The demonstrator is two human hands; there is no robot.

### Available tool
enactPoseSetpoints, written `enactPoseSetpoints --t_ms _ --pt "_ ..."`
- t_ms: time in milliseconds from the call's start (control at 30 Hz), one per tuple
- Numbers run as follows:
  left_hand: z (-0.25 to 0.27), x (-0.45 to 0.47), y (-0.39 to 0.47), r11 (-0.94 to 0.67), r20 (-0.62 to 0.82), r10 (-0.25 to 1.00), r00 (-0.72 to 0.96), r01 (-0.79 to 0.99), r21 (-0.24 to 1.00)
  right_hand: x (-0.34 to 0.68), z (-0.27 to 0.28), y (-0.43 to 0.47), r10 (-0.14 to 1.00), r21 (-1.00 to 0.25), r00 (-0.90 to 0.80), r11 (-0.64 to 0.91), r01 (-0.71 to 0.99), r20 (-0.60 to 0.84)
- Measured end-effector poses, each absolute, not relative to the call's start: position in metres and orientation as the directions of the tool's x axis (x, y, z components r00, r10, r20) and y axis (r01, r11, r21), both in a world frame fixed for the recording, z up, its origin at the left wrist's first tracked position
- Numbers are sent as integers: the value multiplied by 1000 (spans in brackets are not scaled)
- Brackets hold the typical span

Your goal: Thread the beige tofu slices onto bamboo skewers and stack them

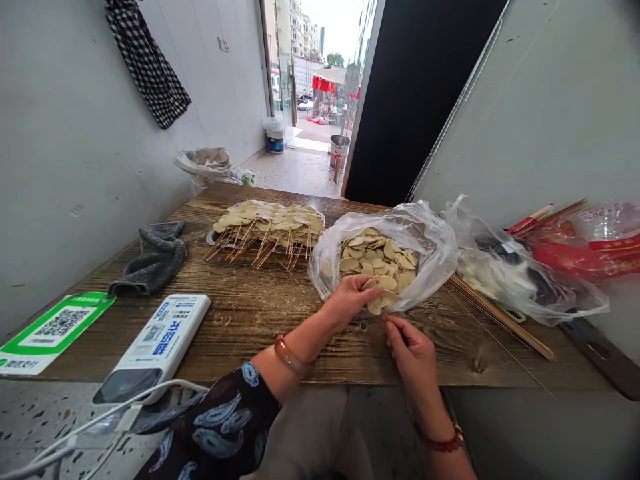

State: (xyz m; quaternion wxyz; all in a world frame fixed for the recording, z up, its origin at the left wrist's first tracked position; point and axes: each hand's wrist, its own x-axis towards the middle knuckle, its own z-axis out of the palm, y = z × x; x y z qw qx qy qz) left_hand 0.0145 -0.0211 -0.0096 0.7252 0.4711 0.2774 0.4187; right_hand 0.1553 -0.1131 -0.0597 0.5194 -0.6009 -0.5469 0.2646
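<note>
My left hand pinches a few thin beige oval food slices at the near edge of an open clear plastic bag. Just below them, my right hand is closed on the lower end of a thin wooden skewer, mostly hidden by the slices and my fingers. More loose slices fill the bag. To its left, a metal tray carries a heap of skewered slices, with the stick ends pointing toward me.
Bare skewers lie in a bundle at the right, beside plastic packaging and a dark board. On the left are a grey cloth, a white payment device with cables, and a green QR card.
</note>
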Motion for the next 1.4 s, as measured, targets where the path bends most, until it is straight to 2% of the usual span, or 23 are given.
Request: enactPoseSetpoints --t_ms 233,400,567,667,733,833,900,967,1133,1300,1400 --pt "-19 22 -25 142 -5 861 508 -231 962 156 -61 -114 919 -928 326 95 361 221" --pt "-16 22 -24 11 61 856 514 -136 991 154 -59 -116 913 -948 367 57 313 176" --pt "-10 6 -6 -133 157 956 248 -108 985 148 -54 -118 836 -991 535 69 113 119" --pt "-10 -4 5 -271 266 961 81 62 961 146 -52 -118 806 -994 583 110 16 99" --pt "-12 -7 8 -378 374 924 74 297 877 145 -52 -117 802 -992 588 129 6 108" --pt "-15 -6 6 -532 480 838 258 576 620 146 -53 -117 811 -991 571 126 34 123" --pt "-16 -2 3 -611 495 779 385 647 457 146 -53 -117 821 -991 556 117 60 131" --pt "-16 1 -1 -648 493 741 456 680 344 147 -52 -117 831 -990 538 112 86 140" --pt "-19 7 -2 -669 451 714 536 712 212 147 -51 -117 849 -982 497 119 149 178" --pt "-24 12 2 -662 446 730 518 698 274 148 -55 -115 845 -976 497 122 178 197" --pt "-23 12 6 -614 488 778 396 642 458 149 -58 -114 845 -974 497 114 198 200"
